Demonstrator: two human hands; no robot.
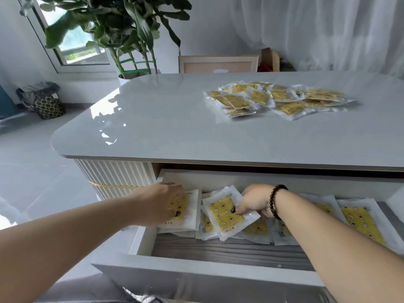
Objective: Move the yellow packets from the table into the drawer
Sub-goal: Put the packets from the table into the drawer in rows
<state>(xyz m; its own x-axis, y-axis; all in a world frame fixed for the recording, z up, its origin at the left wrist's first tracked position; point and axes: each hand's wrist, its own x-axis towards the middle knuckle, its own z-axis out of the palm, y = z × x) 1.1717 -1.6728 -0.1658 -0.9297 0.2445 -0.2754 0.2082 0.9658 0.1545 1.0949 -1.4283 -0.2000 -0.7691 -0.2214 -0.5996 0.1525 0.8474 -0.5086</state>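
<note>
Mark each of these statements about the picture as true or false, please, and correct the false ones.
1. The drawer is pulled open. True.
2. No yellow packets are left on the table. False: a pile of yellow packets lies on its far right part.
3. The right hand pinches a tilted yellow packet inside the drawer. True.
4. The left hand rests on the table top. False: it is down in the drawer, on a packet at the left end.
5. A dark bead bracelet is on the left wrist. False: it is on the right wrist.
</note>
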